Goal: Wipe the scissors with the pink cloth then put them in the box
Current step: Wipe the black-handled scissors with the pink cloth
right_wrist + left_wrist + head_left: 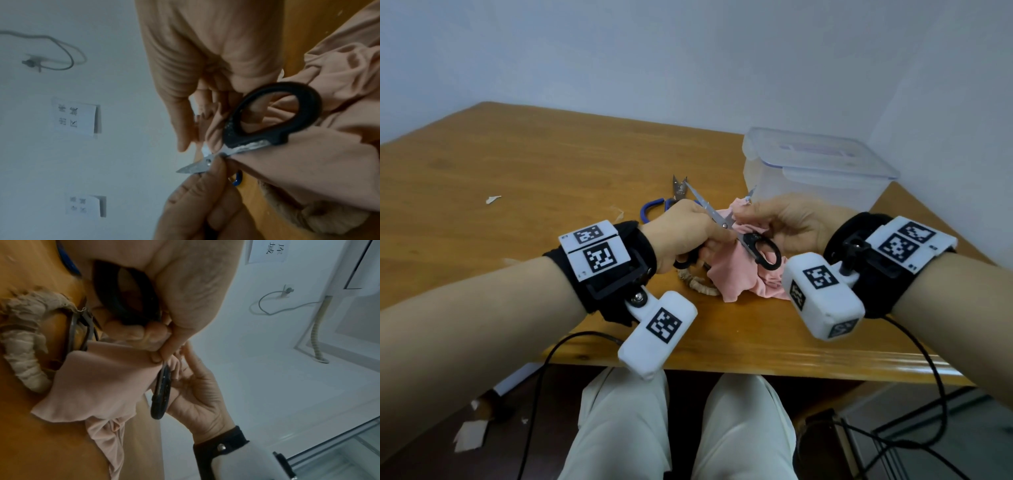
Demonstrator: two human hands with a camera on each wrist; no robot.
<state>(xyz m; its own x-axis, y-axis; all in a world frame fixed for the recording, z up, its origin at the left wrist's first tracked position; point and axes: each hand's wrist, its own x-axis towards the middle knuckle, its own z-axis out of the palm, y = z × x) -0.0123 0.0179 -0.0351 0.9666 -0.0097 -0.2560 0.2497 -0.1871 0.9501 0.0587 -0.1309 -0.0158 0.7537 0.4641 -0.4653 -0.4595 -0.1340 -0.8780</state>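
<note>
The black-handled scissors (pixel 717 219) are held spread apart above the table. My left hand (pixel 688 233) grips one black handle loop (pixel 123 293), with fingertips (pixel 205 194) near the pivot. One bare blade (pixel 195 167) points up and left. My right hand (pixel 774 216) pinches the pink cloth (pixel 739 281) around the other blade, whose tip just shows past the fingers. The free handle loop (pixel 277 113) hangs over the cloth, which trails down onto the table. The clear plastic box (pixel 818 161) stands behind my right hand with its lid on.
Blue-handled snips (pixel 654 209) lie on the wooden table (pixel 517 178) just beyond my left hand. Another pair of scissors with cloth-wrapped handles (pixel 698 284) lies under my hands, partly under the pink cloth. A paper scrap (pixel 493 199) sits at the left.
</note>
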